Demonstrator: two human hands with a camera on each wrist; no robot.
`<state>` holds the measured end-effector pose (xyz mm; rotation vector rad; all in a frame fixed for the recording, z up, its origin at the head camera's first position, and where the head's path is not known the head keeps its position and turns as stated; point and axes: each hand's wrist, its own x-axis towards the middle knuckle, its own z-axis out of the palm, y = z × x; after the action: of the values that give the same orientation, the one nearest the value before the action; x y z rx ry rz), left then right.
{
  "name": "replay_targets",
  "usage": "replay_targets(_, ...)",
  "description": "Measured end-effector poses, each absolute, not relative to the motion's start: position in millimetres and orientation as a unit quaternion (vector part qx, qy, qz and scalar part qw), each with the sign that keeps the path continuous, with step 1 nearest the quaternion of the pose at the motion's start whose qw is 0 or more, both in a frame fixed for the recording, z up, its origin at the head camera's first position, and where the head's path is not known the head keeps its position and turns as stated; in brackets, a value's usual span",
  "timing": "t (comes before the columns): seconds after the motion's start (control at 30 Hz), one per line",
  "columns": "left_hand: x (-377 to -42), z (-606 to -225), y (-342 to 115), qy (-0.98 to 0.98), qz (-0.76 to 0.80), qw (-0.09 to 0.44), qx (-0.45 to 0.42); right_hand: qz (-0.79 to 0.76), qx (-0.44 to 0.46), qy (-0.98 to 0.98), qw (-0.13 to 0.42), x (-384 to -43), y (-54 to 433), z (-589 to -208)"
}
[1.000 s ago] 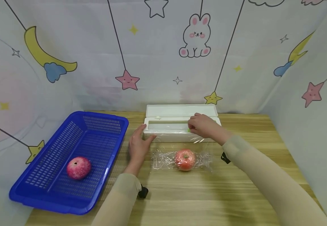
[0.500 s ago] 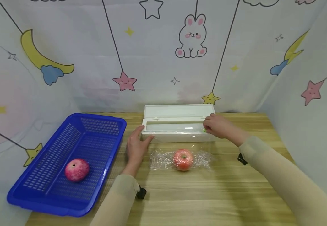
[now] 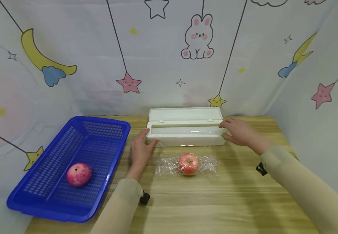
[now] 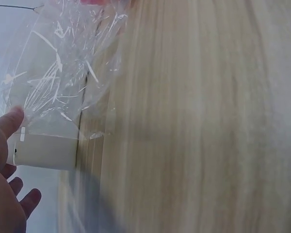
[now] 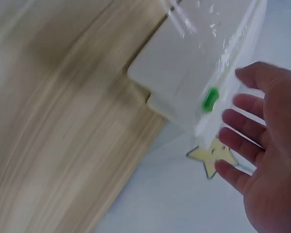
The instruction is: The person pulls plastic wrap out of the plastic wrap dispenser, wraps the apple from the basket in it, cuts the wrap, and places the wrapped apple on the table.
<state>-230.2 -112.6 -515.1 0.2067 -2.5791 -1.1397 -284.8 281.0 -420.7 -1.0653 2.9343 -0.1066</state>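
Observation:
A white cling film dispenser (image 3: 186,141) stands at the back of the table, lid raised. My left hand (image 3: 140,151) is at its left end, thumb touching the front face; in the left wrist view the other fingers reach past the end. Beside the right end, my right hand (image 3: 240,132) has its fingers spread and holds nothing. A green slide cutter (image 5: 210,100) sits near those fingertips in the right wrist view. In front of the dispenser lies a red apple (image 3: 188,164) with crinkled cling film (image 3: 169,165) stretching out on both sides.
To the left, a blue plastic basket (image 3: 112,169) holds a pinkish-red round fruit (image 3: 79,175). A printed cloth (image 3: 157,58) hangs behind the wooden table (image 3: 204,208) and along its sides.
My right hand has moved right along the dispenser with the green slide cutter to its right end, then let go and spread its fingers. The left hand has stayed at the left end.

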Motion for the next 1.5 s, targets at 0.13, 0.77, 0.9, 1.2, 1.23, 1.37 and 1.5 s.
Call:
replay_targets(0.13, -230, -513, -114, -0.904, -0.387, 0.166, 0.071, -0.042, -0.342, 0.939, 0.005, -283, 264, -429)
replay_targets(0.77, -224, -513, -109, -0.892, -0.369, 0.256, -0.043, -0.041, -0.374, 0.922, -0.088, -287, 259, -458)
replay_targets(0.9, -220, -512, -108, -0.878, -0.387, 0.273, -0.071, -0.065, -0.398, 0.906, -0.128, -283, 257, -460)
replay_targets(1.2, -196, -504, -107, -0.859, -0.438, 0.258, -0.066, -0.113, -0.444, 0.870, -0.183, -264, 260, -462)
replay_targets(1.23, -193, -503, -107, -0.860, -0.440, 0.251, -0.064, -0.115, -0.445, 0.869, -0.183, -261, 262, -462)
replay_targets(1.37, -177, -499, -109, -0.865, -0.449, 0.216, -0.064, -0.115, -0.454, 0.863, -0.190, -252, 265, -466)
replay_targets(1.5, -164, -503, -112, -0.869, -0.424, 0.230, -0.108, -0.108, -0.458, 0.863, -0.185, -243, 268, -471)
